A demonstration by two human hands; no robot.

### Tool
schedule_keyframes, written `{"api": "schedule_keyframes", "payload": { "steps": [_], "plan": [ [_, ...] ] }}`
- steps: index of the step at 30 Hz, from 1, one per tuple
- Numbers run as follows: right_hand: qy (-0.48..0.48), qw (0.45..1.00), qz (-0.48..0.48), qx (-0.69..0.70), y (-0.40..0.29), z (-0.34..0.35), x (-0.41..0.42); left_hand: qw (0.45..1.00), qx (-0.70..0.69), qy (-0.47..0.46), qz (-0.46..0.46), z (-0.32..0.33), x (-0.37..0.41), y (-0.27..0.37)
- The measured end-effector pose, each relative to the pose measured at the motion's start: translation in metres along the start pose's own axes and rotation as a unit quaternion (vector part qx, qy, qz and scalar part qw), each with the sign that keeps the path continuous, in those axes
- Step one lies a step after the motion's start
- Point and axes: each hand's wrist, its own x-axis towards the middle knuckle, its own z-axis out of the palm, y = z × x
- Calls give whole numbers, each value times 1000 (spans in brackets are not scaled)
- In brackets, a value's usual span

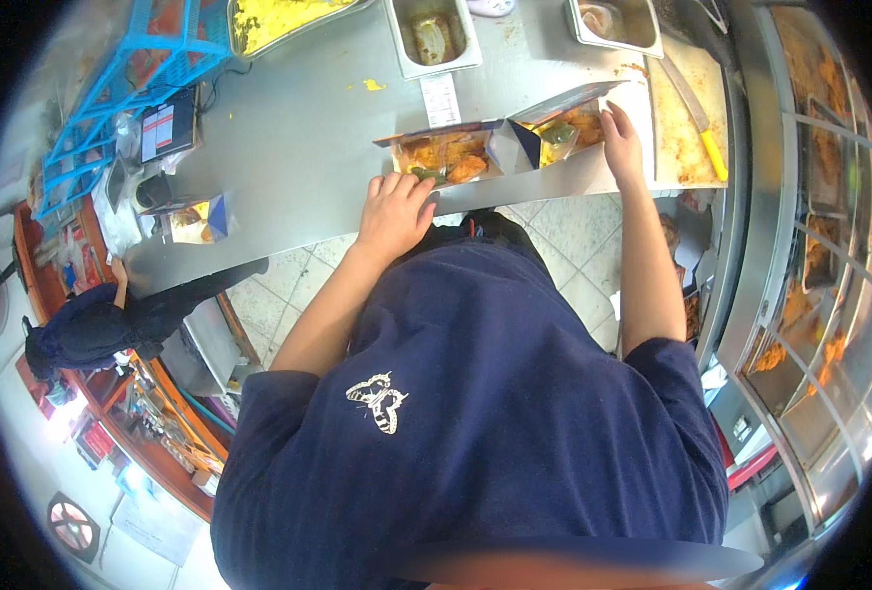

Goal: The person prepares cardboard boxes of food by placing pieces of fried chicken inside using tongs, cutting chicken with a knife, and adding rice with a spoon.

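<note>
Two open cardboard food boxes stand side by side at the steel table's front edge. The left box (436, 133) holds pieces of fried chicken (467, 168) and something green in clear wrap. Inside the right box (567, 99) are more fried chicken (587, 124), a green item in a clear bag (558, 133) and yellow food. My left hand (397, 212) rests with its fingertips at the left box's front left corner; its grip is partly hidden. With thumb and fingers, my right hand (622, 140) holds the right box's right side.
A knife with a yellow handle (714, 155) lies on a stained cutting board (683, 103) at right. Behind the boxes are a printed slip (440, 99) and steel pans (473, 55). Another food box (218, 219), a tablet (168, 125) and a person (89, 321) are at left.
</note>
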Motion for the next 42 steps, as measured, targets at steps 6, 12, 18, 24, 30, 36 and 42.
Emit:
{"api": "schedule_keyframes", "payload": {
  "steps": [6,12,18,24,30,36,42],
  "plan": [
    [-72,992,9,-106,-19,39,-28,1000,-19,16,-19,-8,-41,-59],
    [-64,994,29,-86,-57,141,-127,997,-65,42,-25,-40,-101,-142],
    [-101,994,45,-6,-89,206,-173,991,-109,45,-62,-88,-147,-208],
    [10,987,152,59,-112,198,-105,984,-148,63,-76,-113,-164,-239],
    [-173,927,329,51,-161,238,-29,973,-154,118,-121,-98,-166,-261],
    [-168,896,365,187,-162,243,-20,944,-203,156,-206,-83,-173,-255],
    [-224,889,313,249,-142,173,-30,974,-95,179,-100,-72,-183,-240]
  ]
}}
